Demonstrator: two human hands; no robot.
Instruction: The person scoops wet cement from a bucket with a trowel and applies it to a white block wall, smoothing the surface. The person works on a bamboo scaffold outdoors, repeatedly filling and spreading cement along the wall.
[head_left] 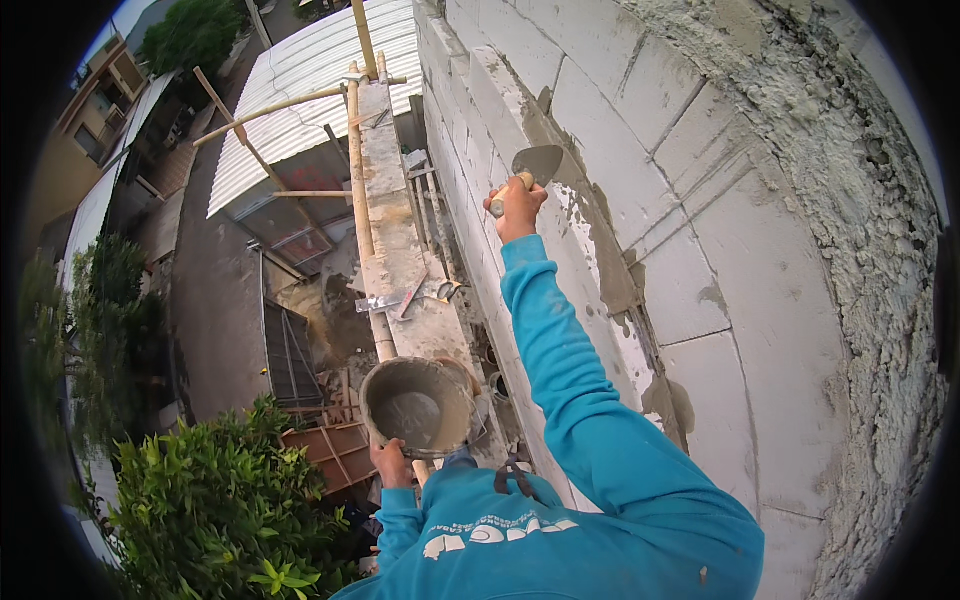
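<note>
My right hand (519, 212) is wrapped round the wooden handle of a pointed trowel (541, 163). The blade is over the ledge of the light block wall (580, 260), close to a strip of wet grey mortar (617, 283) that runs along the joint. Lower down, my left hand (391, 464) grips the near side of a mortar-stained bucket (373, 400) at waist height. Some grey wet mix (425, 420) lies in its bottom. Part of my left hand's fingers is hidden against the bucket.
A narrow scaffold plank (385, 200) with bamboo poles (357, 170) runs along the wall, high above the ground. On it lie a handsaw (437, 291) and a metal tool with a red part (408, 297). Beyond are a corrugated roof (320, 85) and a leafy tree (215, 490).
</note>
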